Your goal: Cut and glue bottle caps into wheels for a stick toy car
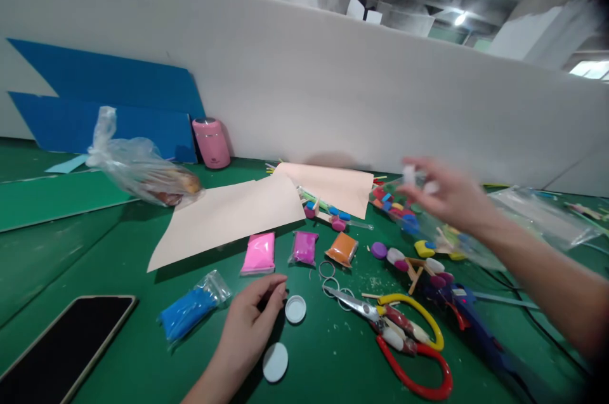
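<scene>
Phone [71,347] foremost, the empty left hand [252,315] half-curls beside a white cap [295,309]; the right hand [442,191] pinches a blurred white piece [409,176].

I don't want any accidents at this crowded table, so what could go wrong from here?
The scissors point their tips toward the left hand, so a careless reach that way might get pricked.
The right hand, blurred, holds a small white piece, which could drop and get lost among the coloured bits nearby.
A black cord runs close to the right forearm, which might snag it.
</scene>
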Motion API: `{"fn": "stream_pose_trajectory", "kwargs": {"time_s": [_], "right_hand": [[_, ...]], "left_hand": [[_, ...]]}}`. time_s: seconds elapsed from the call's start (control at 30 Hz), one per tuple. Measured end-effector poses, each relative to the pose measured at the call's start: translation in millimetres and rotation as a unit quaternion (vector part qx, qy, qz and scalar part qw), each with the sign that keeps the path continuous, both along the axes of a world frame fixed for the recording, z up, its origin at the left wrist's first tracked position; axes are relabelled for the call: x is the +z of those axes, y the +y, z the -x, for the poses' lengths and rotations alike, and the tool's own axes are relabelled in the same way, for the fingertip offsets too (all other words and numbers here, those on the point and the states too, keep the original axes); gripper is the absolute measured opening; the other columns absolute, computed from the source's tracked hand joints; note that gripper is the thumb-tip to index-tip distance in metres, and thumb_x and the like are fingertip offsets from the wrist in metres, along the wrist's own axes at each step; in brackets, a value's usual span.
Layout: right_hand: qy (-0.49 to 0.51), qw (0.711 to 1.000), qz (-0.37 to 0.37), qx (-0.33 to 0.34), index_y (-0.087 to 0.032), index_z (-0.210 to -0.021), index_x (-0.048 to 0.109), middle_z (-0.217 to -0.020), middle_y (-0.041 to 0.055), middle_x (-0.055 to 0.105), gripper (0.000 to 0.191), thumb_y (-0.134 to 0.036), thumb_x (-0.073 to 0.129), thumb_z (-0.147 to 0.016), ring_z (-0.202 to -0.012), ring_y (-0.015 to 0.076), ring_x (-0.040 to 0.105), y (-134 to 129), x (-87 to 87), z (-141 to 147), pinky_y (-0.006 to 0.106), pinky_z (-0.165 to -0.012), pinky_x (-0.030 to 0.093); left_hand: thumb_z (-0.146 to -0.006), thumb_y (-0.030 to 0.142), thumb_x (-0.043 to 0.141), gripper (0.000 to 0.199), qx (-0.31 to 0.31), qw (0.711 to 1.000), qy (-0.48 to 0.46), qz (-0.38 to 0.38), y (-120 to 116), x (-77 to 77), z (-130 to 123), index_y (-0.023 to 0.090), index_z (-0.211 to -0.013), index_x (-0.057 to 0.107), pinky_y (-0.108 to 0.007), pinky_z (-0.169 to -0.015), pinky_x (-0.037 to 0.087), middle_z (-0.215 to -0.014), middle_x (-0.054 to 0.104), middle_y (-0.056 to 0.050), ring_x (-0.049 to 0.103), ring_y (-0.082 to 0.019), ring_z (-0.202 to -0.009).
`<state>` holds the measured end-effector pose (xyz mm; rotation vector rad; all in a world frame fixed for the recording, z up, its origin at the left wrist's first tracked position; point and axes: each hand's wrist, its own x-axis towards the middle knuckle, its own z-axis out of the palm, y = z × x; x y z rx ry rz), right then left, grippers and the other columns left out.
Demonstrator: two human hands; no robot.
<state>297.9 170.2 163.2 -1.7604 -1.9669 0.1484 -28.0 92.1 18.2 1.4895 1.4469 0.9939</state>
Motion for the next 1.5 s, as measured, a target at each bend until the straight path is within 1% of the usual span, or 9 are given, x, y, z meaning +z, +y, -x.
{"fn": "stream_pose_trajectory", "kwargs": {"time_s": [0.1, 0.2, 0.37, 0.53, 0.63, 0.77, 1.0, 1.27, 1.5], "right_hand": [[-0.081, 0.992, 0.091, 0.030, -0.023, -0.109, 0.056, -0.102, 0.0074, 0.061, 0.043, -0.042, 0.060, -0.070, -0.086, 0.0266, 0.057, 0, -44.4, 7, 0.036, -0.073, 0.043], [-0.138, 0.974, 0.175, 0.032, -0.021, -0.102, 0.059, -0.089, 0.0048, 0.064, 0.036, -0.038, 0.062, -0.070, -0.074, 0.0204, 0.060, 14, -59.1, -9, 0.032, -0.065, 0.046], [-0.187, 0.962, 0.194, -0.041, -0.016, -0.102, 0.054, -0.106, 0.0061, 0.055, 0.021, -0.027, 0.049, -0.085, -0.089, 0.0175, 0.055, 48, -60.2, -24, 0.037, -0.076, 0.045], [-0.117, 0.979, 0.141, -0.088, -0.017, -0.110, 0.049, -0.114, 0.0067, 0.050, 0.027, -0.026, 0.049, -0.085, -0.095, 0.0200, 0.053, 72, -49.4, -20, 0.041, -0.078, 0.044], [-0.021, 0.990, 0.130, -0.057, -0.019, -0.113, 0.048, -0.114, 0.0071, 0.050, 0.033, -0.028, 0.052, -0.082, -0.093, 0.0205, 0.053, 59, -42.3, -11, 0.040, -0.077, 0.044], [0.160, 0.974, 0.156, 0.046, -0.023, -0.110, 0.052, -0.107, 0.0049, 0.056, 0.046, -0.033, 0.065, -0.068, -0.076, 0.0156, 0.055, 12, -47.9, 13, 0.029, -0.067, 0.044], [0.472, 0.837, 0.226, 0.161, -0.022, -0.106, 0.053, -0.095, 0.0067, 0.060, 0.051, -0.058, 0.052, -0.069, -0.044, 0.0051, 0.036, -62, -81.3, 54, 0.022, -0.043, 0.029], [0.662, 0.679, 0.269, 0.167, -0.020, -0.095, 0.060, -0.085, 0.0050, 0.061, 0.035, -0.046, 0.056, -0.073, -0.040, 0.0028, 0.029, -97, -106.1, 83, 0.019, -0.040, 0.024], [0.739, 0.559, 0.346, 0.146, -0.019, -0.093, 0.061, -0.083, 0.0064, 0.062, 0.030, -0.043, 0.055, -0.077, -0.042, 0.0015, 0.037, -118, -120.1, 118, 0.014, -0.043, 0.030]], "left_hand": [[-0.074, 0.034, 0.051, 0.025, -0.004, 1.000, 0.005, -0.002, -1, 1.5, 0, 0.015, -0.086, 0.062, -0.032, -0.066, 0.050, -0.073, 0.068, -0.006, 0.062, -0.022, -0.073], [-0.074, 0.033, 0.051, 0.025, -0.005, 1.000, 0.008, -0.009, -1, 1.6, 0, 0.015, -0.086, 0.062, -0.032, -0.066, 0.050, -0.071, 0.068, -0.006, 0.063, -0.022, -0.072], [-0.073, 0.033, 0.051, 0.024, -0.006, 1.000, 0.016, -0.018, -1, 1.2, 0, 0.016, -0.085, 0.063, -0.031, -0.064, 0.050, -0.068, 0.068, -0.004, 0.063, -0.022, -0.070], [-0.072, 0.033, 0.053, 0.023, -0.005, 1.000, 0.009, -0.023, -2, 3.3, -1, 0.016, -0.083, 0.064, -0.031, -0.064, 0.050, -0.068, 0.068, -0.004, 0.063, -0.022, -0.072], [-0.071, 0.033, 0.054, 0.022, 0.000, 1.000, -0.007, -0.020, -3, 4.3, -1, 0.017, -0.083, 0.064, -0.031, -0.063, 0.051, -0.069, 0.069, -0.003, 0.064, -0.021, -0.070], [-0.071, 0.033, 0.054, 0.023, 0.000, 1.000, -0.020, -0.021, -5, 4.3, -2, 0.017, -0.084, 0.063, -0.030, -0.062, 0.051, -0.070, 0.069, -0.004, 0.064, -0.020, -0.068], [-0.075, 0.036, 0.050, 0.029, -0.020, 0.999, 0.031, -0.024, -6, 1.7, -4, 0.016, -0.091, 0.060, -0.030, -0.065, 0.050, -0.076, 0.069, -0.005, 0.064, -0.020, -0.071], [-0.073, 0.032, 0.053, 0.024, -0.004, 0.992, 0.053, -0.114, -18, 12.9, -16, 0.018, -0.090, 0.061, -0.028, -0.071, 0.048, -0.083, 0.066, -0.005, 0.061, -0.019, -0.079], [-0.063, 0.031, 0.064, 0.044, -0.141, 0.983, -0.011, -0.117, -28, 41.9, -50, 0.020, -0.104, 0.056, -0.034, -0.086, 0.041, -0.111, 0.055, -0.009, 0.051, -0.024, -0.103]]}}
